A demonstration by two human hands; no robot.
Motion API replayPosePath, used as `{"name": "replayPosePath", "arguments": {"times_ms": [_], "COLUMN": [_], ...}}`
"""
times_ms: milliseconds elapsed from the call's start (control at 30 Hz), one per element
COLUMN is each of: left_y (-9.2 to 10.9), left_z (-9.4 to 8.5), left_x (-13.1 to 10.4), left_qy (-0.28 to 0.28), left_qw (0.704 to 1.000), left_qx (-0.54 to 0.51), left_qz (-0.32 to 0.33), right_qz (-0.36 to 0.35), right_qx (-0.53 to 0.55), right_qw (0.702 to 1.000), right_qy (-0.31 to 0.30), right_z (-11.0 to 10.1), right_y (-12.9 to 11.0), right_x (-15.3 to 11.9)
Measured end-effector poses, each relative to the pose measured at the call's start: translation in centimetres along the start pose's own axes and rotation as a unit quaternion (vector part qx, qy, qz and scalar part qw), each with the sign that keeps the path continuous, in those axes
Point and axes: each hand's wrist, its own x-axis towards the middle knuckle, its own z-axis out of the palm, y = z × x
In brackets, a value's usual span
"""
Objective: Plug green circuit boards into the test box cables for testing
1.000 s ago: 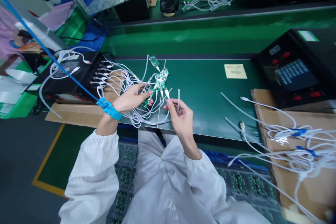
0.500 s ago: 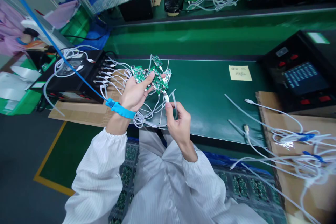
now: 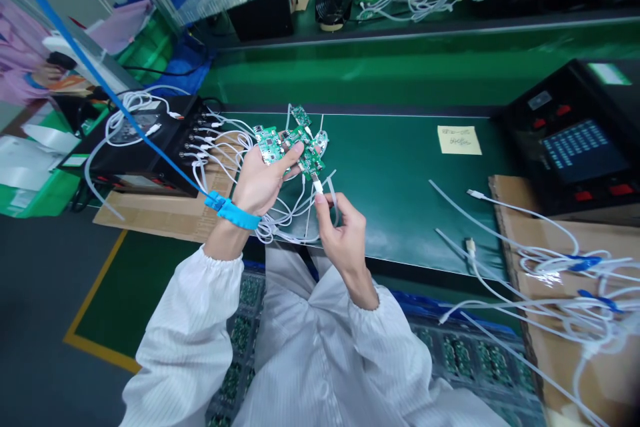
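green benchtop runs toward a black box at three o'clock. just off centre, toward eleven, the left hand clamps circuit boards under its thumb; at their five o'clock, the right hand pinches a white plug at one board's edge.

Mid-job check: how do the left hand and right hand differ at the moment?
The left hand has a blue strap at its wrist; the right hand has none. The left hand grips green circuit boards; the right hand pinches a white cable plug. Both are bare, with white sleeves gathered at the cuffs.
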Motion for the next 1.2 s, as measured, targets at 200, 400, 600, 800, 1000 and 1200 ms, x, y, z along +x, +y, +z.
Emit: {"name": "replayPosePath", "arguments": {"times_ms": [200,400,600,800,1000,1200], "left_y": [-0.2,-0.5,-0.1,0.4,0.2,-0.4], "left_z": [0.1,0.6,1.7,2.9,3.9,4.2], "left_x": [-0.4,-0.8,-1.2,-0.6,0.4,1.4], "left_qy": [0.012,0.036,0.024,0.013,0.004,0.001], "left_qw": [0.999,0.996,0.997,0.997,0.998,0.997], "left_qx": [0.032,0.074,0.064,0.045,0.015,0.018], "left_qz": [0.012,0.043,0.043,0.054,0.065,0.077], "right_qz": [0.097,0.116,0.128,0.099,0.088,0.091], "right_qx": [0.113,0.147,0.173,0.180,0.167,0.169], "right_qw": [0.989,0.981,0.973,0.974,0.978,0.979], "right_qy": [0.011,0.047,0.087,0.096,0.094,0.074], "right_z": [-0.1,0.0,-0.2,-1.1,-2.0,-2.9], "right_y": [-0.1,-0.3,-0.7,-0.6,-0.5,0.0], "right_x": [0.0,0.1,0.2,1.4,2.6,3.3]}}
